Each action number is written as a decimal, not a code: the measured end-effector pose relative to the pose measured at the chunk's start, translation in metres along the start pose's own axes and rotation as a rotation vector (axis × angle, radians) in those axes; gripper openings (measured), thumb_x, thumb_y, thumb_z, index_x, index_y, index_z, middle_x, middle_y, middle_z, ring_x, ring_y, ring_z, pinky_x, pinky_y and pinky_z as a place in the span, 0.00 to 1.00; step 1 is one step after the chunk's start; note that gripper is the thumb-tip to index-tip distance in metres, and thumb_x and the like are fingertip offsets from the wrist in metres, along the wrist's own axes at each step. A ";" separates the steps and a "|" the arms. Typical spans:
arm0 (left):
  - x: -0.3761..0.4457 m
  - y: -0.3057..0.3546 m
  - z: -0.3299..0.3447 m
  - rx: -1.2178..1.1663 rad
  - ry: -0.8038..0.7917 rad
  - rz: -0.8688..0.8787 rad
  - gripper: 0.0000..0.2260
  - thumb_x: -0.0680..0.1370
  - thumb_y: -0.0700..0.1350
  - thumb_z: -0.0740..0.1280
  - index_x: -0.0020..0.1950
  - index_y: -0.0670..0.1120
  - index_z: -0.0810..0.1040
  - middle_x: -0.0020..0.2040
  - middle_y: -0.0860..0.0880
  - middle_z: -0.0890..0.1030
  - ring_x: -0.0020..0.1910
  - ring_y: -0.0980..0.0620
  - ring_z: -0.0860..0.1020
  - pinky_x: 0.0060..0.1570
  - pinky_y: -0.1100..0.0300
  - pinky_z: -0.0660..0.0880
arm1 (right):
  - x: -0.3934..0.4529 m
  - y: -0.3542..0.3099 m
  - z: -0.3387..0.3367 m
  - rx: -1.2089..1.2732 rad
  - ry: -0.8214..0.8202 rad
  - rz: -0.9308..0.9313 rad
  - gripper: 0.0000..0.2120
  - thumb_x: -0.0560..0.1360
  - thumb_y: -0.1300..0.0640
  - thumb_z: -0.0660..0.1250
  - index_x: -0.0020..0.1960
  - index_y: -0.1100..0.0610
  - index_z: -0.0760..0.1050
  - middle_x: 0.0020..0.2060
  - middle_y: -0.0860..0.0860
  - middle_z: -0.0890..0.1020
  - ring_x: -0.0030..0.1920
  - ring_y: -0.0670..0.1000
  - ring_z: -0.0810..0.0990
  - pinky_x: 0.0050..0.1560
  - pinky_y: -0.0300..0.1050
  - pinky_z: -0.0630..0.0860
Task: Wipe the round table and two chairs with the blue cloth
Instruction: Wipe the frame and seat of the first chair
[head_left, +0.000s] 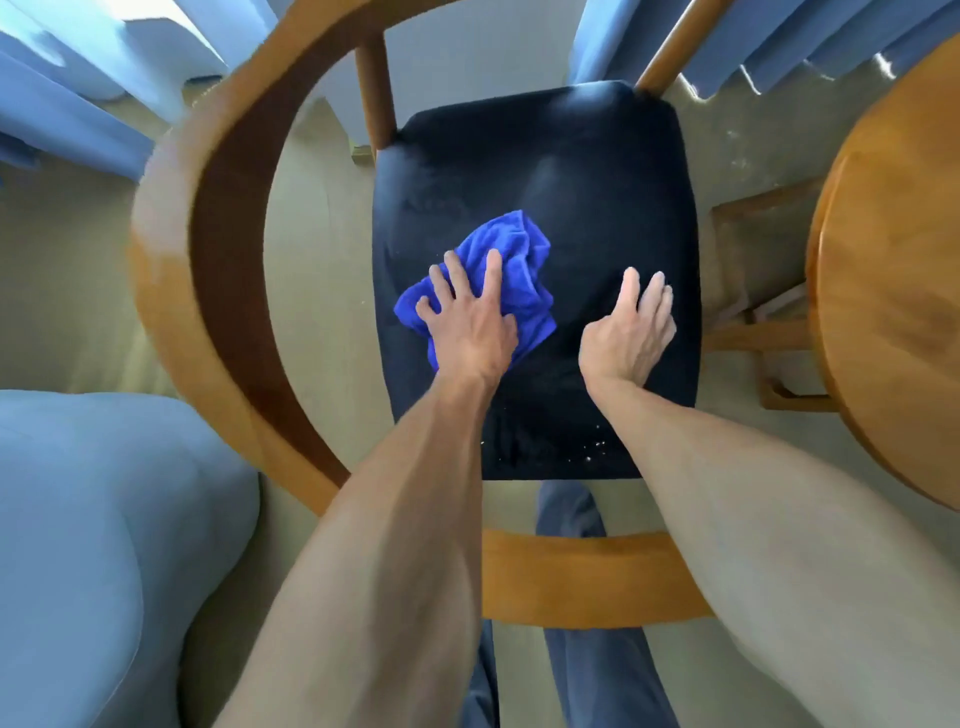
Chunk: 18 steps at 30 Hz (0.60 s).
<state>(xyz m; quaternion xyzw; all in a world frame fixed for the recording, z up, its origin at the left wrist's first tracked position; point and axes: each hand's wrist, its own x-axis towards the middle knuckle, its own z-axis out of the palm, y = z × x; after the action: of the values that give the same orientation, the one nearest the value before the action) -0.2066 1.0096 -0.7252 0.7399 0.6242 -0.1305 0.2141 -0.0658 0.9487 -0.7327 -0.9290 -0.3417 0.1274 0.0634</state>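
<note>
A wooden chair with a curved backrest (208, 249) stands right below me, its dark navy seat cushion (561, 171) facing up. The crumpled blue cloth (511, 254) lies on the left half of the seat. My left hand (470, 322) presses flat on the cloth with spread, straight fingers. My right hand (631, 327) rests flat on the bare cushion to the right of the cloth, fingers straight. Small white crumbs (592, 449) dot the near edge of the seat. The round wooden table (893, 270) shows at the right edge.
A light blue upholstered seat (104, 545) fills the lower left. Blue curtains (810, 47) hang at the back. The table's wooden base (763, 332) stands between chair and tabletop. My legs in blue trousers (582, 665) are behind the chair's backrest.
</note>
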 end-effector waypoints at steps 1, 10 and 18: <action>0.003 0.011 0.004 0.030 -0.001 -0.050 0.34 0.78 0.47 0.61 0.80 0.56 0.47 0.80 0.38 0.47 0.78 0.36 0.49 0.69 0.37 0.58 | 0.003 0.007 0.003 0.002 -0.004 0.009 0.30 0.73 0.70 0.57 0.73 0.55 0.64 0.76 0.59 0.62 0.77 0.59 0.58 0.71 0.57 0.60; 0.017 0.030 0.004 -0.007 0.190 -0.162 0.29 0.69 0.31 0.61 0.67 0.53 0.68 0.63 0.42 0.68 0.58 0.43 0.66 0.44 0.52 0.62 | 0.018 -0.004 0.014 0.078 0.071 -0.057 0.26 0.72 0.70 0.57 0.68 0.57 0.70 0.72 0.60 0.67 0.74 0.61 0.64 0.69 0.57 0.65; 0.100 0.008 -0.059 -0.276 0.366 -0.518 0.22 0.73 0.33 0.58 0.65 0.48 0.70 0.61 0.43 0.68 0.61 0.43 0.68 0.46 0.51 0.68 | 0.030 -0.046 0.030 0.133 0.016 -0.194 0.24 0.72 0.69 0.59 0.66 0.57 0.70 0.72 0.59 0.68 0.74 0.60 0.64 0.69 0.57 0.65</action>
<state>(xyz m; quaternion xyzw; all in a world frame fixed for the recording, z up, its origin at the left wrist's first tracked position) -0.1840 1.1234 -0.7188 0.5320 0.8312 0.0402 0.1563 -0.0808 1.0043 -0.7583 -0.8862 -0.4204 0.1357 0.1395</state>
